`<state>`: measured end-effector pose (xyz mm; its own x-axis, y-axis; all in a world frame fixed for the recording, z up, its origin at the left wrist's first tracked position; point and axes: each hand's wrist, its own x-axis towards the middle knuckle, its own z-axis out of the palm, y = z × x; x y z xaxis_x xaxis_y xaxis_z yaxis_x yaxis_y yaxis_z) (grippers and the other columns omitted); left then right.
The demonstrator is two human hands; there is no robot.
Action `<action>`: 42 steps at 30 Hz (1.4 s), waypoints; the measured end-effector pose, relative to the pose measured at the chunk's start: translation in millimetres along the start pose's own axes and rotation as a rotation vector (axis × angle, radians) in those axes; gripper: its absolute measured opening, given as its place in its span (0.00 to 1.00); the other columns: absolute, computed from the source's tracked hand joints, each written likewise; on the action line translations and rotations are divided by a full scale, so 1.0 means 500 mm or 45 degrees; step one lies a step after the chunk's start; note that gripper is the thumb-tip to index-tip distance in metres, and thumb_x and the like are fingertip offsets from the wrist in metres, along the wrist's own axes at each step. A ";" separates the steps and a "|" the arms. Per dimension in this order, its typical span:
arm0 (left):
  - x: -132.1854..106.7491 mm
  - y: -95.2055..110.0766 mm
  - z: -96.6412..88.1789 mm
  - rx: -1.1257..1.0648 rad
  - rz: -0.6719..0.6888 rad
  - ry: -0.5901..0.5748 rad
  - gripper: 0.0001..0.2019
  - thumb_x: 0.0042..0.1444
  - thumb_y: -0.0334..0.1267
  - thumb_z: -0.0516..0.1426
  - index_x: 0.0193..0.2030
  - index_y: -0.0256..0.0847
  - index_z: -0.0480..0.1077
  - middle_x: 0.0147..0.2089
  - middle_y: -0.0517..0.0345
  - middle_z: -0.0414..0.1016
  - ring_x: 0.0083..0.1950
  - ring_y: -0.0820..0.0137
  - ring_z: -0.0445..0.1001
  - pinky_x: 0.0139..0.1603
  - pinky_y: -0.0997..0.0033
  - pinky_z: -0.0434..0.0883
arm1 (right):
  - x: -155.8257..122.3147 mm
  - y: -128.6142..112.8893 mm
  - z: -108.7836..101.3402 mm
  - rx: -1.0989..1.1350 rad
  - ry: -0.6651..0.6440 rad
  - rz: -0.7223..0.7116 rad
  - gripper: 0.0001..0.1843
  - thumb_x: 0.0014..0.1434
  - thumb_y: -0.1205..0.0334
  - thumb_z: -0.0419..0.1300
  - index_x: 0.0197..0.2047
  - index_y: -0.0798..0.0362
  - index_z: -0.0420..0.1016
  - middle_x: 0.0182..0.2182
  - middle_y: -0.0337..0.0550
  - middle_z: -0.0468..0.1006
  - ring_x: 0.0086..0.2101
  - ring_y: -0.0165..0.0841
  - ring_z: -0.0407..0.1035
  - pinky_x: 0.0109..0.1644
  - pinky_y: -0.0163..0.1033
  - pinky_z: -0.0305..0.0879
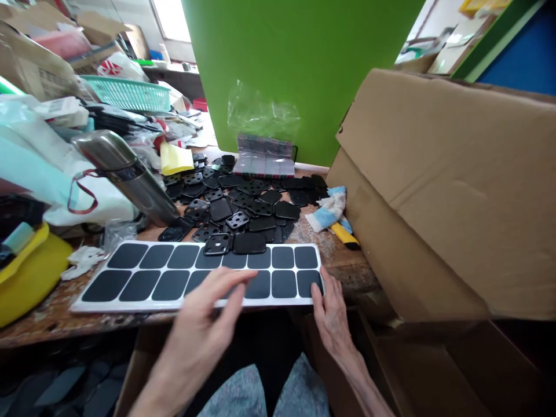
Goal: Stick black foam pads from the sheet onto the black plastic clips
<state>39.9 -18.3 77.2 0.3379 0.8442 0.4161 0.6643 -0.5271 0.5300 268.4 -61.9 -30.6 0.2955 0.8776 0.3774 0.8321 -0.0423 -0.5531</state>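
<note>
A white sheet of black rounded-square stickers [163,304] lies near the front edge of the table, in two rows. Over its lower row hovers my left hand [204,318], thumb and forefinger stretched out a little apart, with nothing visible between them. My right hand [332,313] grips the sheet's right end, thumb on top and fingers along the edge. Two black plastic pieces lie across the sheet's upper edge: a frame-like piece with holes [217,244] and a smooth flat one [249,243]. Behind them spreads a pile of similar black pieces [243,197].
A steel thermos [130,179] leans left of the pile. At right are a yellow-handled tool [345,236], a cloth [330,208] and a large cardboard box [443,191]. Behind stand a green panel [299,58] and a plastic-wrapped stack [264,156]. A yellow object [30,278] sits far left.
</note>
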 end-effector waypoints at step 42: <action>0.032 -0.017 0.213 0.275 0.154 -0.286 0.18 0.58 0.33 0.48 0.55 0.44 0.63 0.58 0.49 0.64 0.63 0.57 0.55 0.60 0.47 0.55 | 0.163 -0.031 -0.051 -0.016 -0.671 -0.517 0.07 0.49 0.75 0.51 0.30 0.53 0.62 0.30 0.38 0.65 0.34 0.32 0.60 0.40 0.37 0.59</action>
<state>110.5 10.2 0.9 0.5456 0.7898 0.2801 0.7283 -0.6123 0.3078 291.7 -1.9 27.8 -0.3087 0.9411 0.1383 0.8355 0.3377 -0.4335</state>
